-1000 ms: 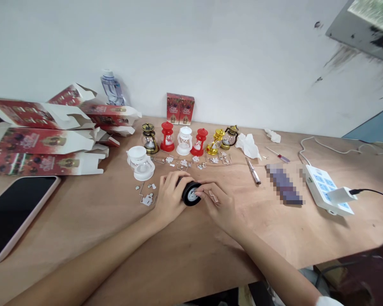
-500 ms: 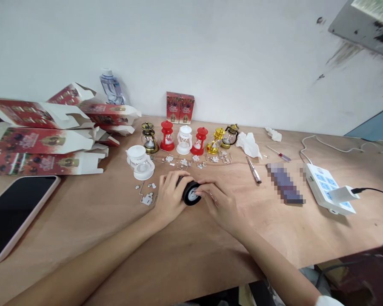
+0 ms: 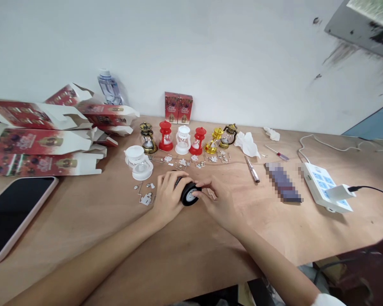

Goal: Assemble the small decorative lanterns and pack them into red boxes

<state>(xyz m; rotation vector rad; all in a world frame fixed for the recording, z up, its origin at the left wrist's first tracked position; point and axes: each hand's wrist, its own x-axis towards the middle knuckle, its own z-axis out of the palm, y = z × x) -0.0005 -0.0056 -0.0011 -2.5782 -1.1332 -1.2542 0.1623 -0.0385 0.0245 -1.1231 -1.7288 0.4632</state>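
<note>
My left hand wraps round a small black round lantern base lying on its side on the wooden table. My right hand pinches at the base's pale open end with fingertips together; what they hold is too small to see. A white lantern top stands left of my hands. Small metal contact pieces lie scattered by my left hand. A row of several little lanterns, bronze, red, white and gold, stands behind.
Opened red-and-white cartons pile at the left, with a phone in a pink case before them. Right of my hands lie a screwdriver, a red-handled tool, a blurred dark object and a white power strip. Crumpled tissue.
My right fingertips have shifted slightly left onto the base's open end. The view has drifted a little; my left hand keeps its grip.
</note>
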